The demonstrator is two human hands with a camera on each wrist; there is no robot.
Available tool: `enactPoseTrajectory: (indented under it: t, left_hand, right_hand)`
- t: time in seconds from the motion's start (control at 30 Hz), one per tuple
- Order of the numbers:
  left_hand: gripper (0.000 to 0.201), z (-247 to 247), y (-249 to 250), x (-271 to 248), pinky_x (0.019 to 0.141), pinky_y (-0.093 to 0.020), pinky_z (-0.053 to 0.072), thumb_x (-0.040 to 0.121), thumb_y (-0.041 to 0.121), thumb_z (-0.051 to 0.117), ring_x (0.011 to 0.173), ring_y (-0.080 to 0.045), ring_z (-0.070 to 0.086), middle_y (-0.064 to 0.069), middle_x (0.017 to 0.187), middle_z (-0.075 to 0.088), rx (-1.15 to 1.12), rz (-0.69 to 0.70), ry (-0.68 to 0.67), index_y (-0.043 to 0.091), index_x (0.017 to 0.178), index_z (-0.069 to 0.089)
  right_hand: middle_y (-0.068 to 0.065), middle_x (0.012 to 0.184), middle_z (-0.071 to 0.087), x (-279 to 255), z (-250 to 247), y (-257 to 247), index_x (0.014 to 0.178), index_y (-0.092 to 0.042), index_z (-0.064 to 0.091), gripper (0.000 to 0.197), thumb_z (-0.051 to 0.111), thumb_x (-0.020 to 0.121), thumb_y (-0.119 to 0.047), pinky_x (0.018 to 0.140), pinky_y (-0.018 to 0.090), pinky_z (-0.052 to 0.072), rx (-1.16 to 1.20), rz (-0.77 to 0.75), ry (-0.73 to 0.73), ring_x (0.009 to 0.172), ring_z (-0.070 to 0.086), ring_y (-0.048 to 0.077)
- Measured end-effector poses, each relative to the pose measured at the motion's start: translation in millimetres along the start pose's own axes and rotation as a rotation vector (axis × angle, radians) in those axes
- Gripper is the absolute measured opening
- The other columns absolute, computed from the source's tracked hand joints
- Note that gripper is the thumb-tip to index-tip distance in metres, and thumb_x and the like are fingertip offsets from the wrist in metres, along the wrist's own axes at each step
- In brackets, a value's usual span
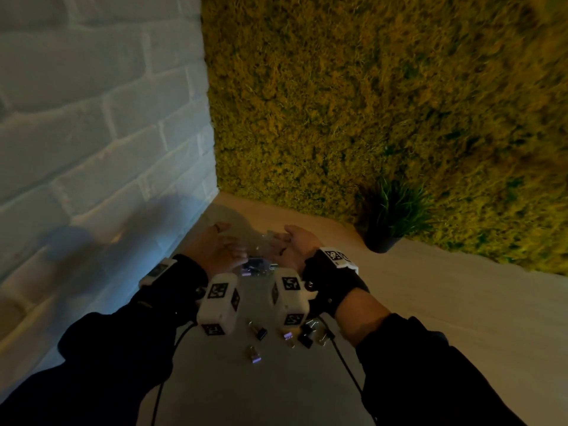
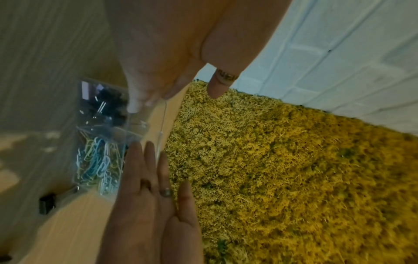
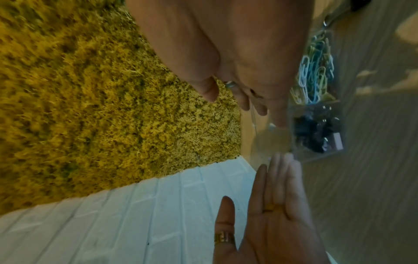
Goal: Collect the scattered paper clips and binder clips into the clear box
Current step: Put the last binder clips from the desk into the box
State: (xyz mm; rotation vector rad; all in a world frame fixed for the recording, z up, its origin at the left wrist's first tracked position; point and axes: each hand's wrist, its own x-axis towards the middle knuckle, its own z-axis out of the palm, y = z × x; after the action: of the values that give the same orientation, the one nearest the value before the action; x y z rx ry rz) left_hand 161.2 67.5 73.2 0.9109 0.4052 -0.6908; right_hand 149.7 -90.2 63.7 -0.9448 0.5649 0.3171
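Note:
The clear box (image 1: pixel 257 260) sits on the grey mat between my two hands. In the left wrist view the clear box (image 2: pixel 101 128) holds coloured paper clips (image 2: pixel 97 160) in one part and dark binder clips (image 2: pixel 108 103) in the other. My left hand (image 1: pixel 224 241) and right hand (image 1: pixel 285 241) stand flat, palms facing each other, fingers straight, on either side of the box and holding nothing. Their fingertips (image 2: pixel 135 107) reach the box's far edge. Several binder clips lie loose nearer to me, among them a black one (image 1: pixel 261 332) and a purple one (image 1: pixel 255 355).
A white brick wall (image 1: pixel 92 149) runs close along the left. A yellow-green moss wall (image 1: pixel 368 103) closes the back. A dark potted plant (image 1: pixel 387 222) stands at the back right on the wooden table (image 1: pixel 445 296). Wrist-camera cables (image 1: pixel 344 364) trail across the mat.

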Motion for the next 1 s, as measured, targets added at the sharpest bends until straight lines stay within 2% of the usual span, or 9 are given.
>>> enactPoseTrajectory:
  t: [0.13,0.2,0.27,0.43,0.53,0.63,0.77,0.9,1.0]
  left_hand:
    - [0.021,-4,-15,-6,0.079,-0.029,0.047,0.097,0.014,0.035,0.081,-0.022,0.058,-0.009,0.086,0.059,0.146,0.150,0.023,0.004,0.094,0.053]
    - [0.023,-2,-29,-14,0.045,-0.015,0.044,0.096,0.014,0.038,0.049,-0.010,0.062,-0.006,0.068,0.069,0.419,0.241,0.024,0.006,0.083,0.055]
    - [0.019,-11,-44,-14,0.036,-0.013,0.038,0.088,0.026,0.052,0.033,-0.002,0.049,-0.006,0.060,0.062,0.919,0.343,-0.015,0.014,0.073,0.054]
    - [0.053,-35,-84,-16,0.093,-0.031,0.043,0.067,0.038,0.077,0.101,-0.012,0.051,0.008,0.105,0.048,1.734,0.232,-0.243,0.029,0.113,0.054]
    - [0.084,-37,-106,-19,0.108,-0.035,0.036,0.069,0.038,0.078,0.129,-0.021,0.036,0.001,0.136,0.033,1.948,0.125,-0.237,0.029,0.139,0.032]
    - [0.074,-35,-122,-16,0.106,-0.033,0.034,0.074,0.029,0.075,0.131,-0.023,0.035,-0.004,0.144,0.033,1.972,0.189,-0.209,0.023,0.136,0.036]
    - [0.027,-36,-128,-12,0.086,-0.022,0.033,0.083,0.014,0.065,0.106,-0.014,0.044,-0.002,0.115,0.047,1.868,0.287,-0.179,0.020,0.104,0.049]
    - [0.025,-41,-132,-4,0.080,-0.022,0.031,0.083,0.013,0.063,0.097,-0.011,0.040,0.004,0.103,0.041,1.887,0.317,-0.154,0.025,0.088,0.042]
    - [0.038,-44,-133,0,0.072,-0.019,0.033,0.079,0.007,0.066,0.096,-0.013,0.042,0.003,0.099,0.041,1.799,0.337,-0.115,0.033,0.073,0.038]
  right_hand:
    - [0.003,0.089,0.060,-32,-29,-13,0.085,-0.015,0.054,0.025,0.037,0.100,-0.025,0.065,0.033,0.051,-0.141,-0.099,-0.051,0.079,0.055,0.019]
    - [-0.003,0.087,0.062,-44,-54,-17,0.093,-0.018,0.059,0.020,0.041,0.099,-0.024,0.067,0.030,0.051,-0.397,-0.191,-0.065,0.081,0.059,0.017]
    - [-0.007,0.083,0.056,-51,-81,-16,0.103,-0.016,0.059,0.020,0.044,0.098,-0.028,0.056,0.016,0.048,-0.875,-0.240,-0.013,0.082,0.057,0.018]
    - [0.011,0.142,0.032,-72,-150,13,0.144,-0.023,0.031,0.075,0.052,0.082,-0.060,0.112,0.038,0.030,-1.856,-0.050,0.036,0.135,0.030,0.030]
    - [0.009,0.146,0.021,-79,-167,36,0.143,-0.029,0.031,0.076,0.069,0.079,-0.043,0.115,0.044,0.025,-1.813,-0.029,-0.019,0.140,0.020,0.032]
    - [0.008,0.141,0.032,-79,-169,50,0.135,-0.015,0.044,0.065,0.072,0.079,-0.034,0.112,0.035,0.029,-1.867,-0.123,0.078,0.134,0.031,0.029]
    - [-0.001,0.113,0.058,-77,-168,55,0.116,-0.001,0.059,0.026,0.052,0.092,-0.009,0.099,0.018,0.030,-1.807,-0.309,0.057,0.122,0.048,0.022]
    - [0.014,0.112,0.061,-73,-172,60,0.095,-0.014,0.060,0.013,0.053,0.086,-0.008,0.096,0.026,0.043,-1.743,-0.260,0.124,0.110,0.055,0.025]
    - [0.002,0.083,0.059,-70,-172,60,0.085,-0.013,0.064,0.006,0.063,0.079,-0.012,0.070,0.021,0.041,-1.416,-0.124,0.142,0.091,0.059,0.022]
